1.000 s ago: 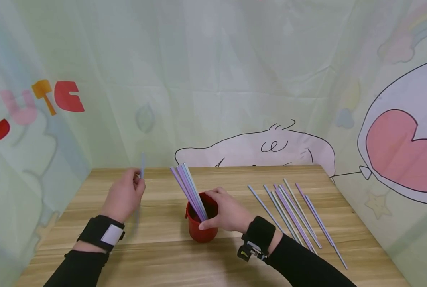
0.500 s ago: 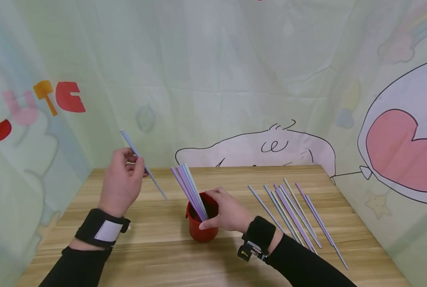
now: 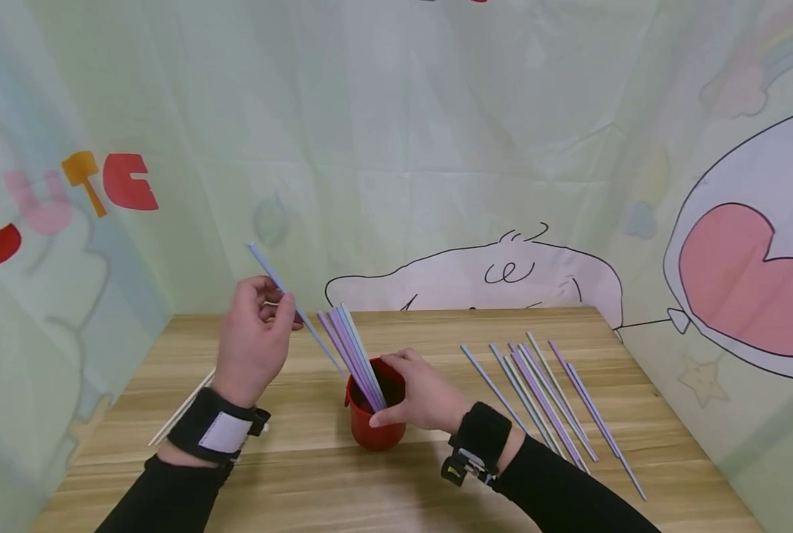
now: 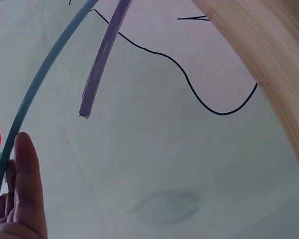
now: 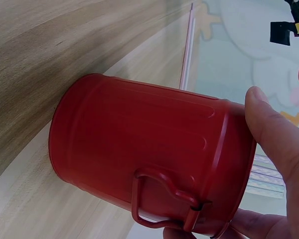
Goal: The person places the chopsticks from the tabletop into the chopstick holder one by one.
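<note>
My left hand point(image 3: 252, 344) pinches a light blue straw point(image 3: 263, 259) above the table. The straw slants down to the right, and its lower end is beside the red pail point(image 3: 377, 435). Several purple and blue straws point(image 3: 349, 352) stand in that pail, leaning left. With my right hand point(image 3: 426, 392) I grip the pail's rim, thumb on the near side. In the left wrist view, the blue straw point(image 4: 37, 82) runs past my fingers point(image 4: 27, 179), with a purple straw point(image 4: 102, 64) nearby. The right wrist view shows the pail's wire handle point(image 5: 162, 179).
Several loose straws point(image 3: 543, 407) in purple, blue and white lie on the right side of the wooden table point(image 3: 316, 488). A few pale straws point(image 3: 183, 407) lie at the left, partly behind my left wrist. A printed cloth backdrop point(image 3: 396, 185) rises behind the table.
My left hand has risen and moved right, tilting the blue straw towards the pail. Pale straws now show beside my left wrist. My right hand and the pail have stayed put.
</note>
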Available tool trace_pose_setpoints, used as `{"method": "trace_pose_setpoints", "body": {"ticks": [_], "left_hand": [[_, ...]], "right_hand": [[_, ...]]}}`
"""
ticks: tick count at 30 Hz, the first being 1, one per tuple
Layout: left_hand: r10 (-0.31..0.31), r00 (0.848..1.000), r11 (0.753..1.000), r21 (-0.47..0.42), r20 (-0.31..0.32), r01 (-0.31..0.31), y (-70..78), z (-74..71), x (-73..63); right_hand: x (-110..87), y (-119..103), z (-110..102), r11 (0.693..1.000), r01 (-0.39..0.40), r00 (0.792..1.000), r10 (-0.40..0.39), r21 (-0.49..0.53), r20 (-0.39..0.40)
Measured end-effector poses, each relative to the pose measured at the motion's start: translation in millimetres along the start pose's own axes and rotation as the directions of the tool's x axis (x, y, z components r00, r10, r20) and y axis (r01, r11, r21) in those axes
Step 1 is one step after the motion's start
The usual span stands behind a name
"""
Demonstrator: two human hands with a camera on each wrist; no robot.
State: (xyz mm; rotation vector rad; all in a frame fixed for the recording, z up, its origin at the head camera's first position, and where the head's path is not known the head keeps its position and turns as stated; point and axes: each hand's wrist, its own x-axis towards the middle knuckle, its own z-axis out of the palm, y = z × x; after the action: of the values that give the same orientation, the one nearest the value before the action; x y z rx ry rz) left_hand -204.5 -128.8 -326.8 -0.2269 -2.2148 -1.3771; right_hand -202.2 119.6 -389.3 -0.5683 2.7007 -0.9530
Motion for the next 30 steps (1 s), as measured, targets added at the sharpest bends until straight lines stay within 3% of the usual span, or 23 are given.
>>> {"method": "trace_pose_setpoints", "body": {"ticks": [8,18,30], "left_hand": [[-0.037,0.997,0.999,0.004,0.066,0.037,-11.1,18.5,-5.4],[-0.058,0.992,0.995,0.09,0.115,0.048,-24.8,30.3,-11.2],[-0.117,0.975,0.973,0.218,0.19,0.074,-43.9,40.8,-24.0]], "right_hand": [[0.6,0.5,0.4,1.0,-0.005,1.0,0.005,0.003,0.0],[0.8,0.2,0.3,1.0,-0.013,1.0,0.013,0.021,0.004],[2.0,1.9,0.9,1.0,-0.001,1.0,0.001,0.006,-0.003]]}}
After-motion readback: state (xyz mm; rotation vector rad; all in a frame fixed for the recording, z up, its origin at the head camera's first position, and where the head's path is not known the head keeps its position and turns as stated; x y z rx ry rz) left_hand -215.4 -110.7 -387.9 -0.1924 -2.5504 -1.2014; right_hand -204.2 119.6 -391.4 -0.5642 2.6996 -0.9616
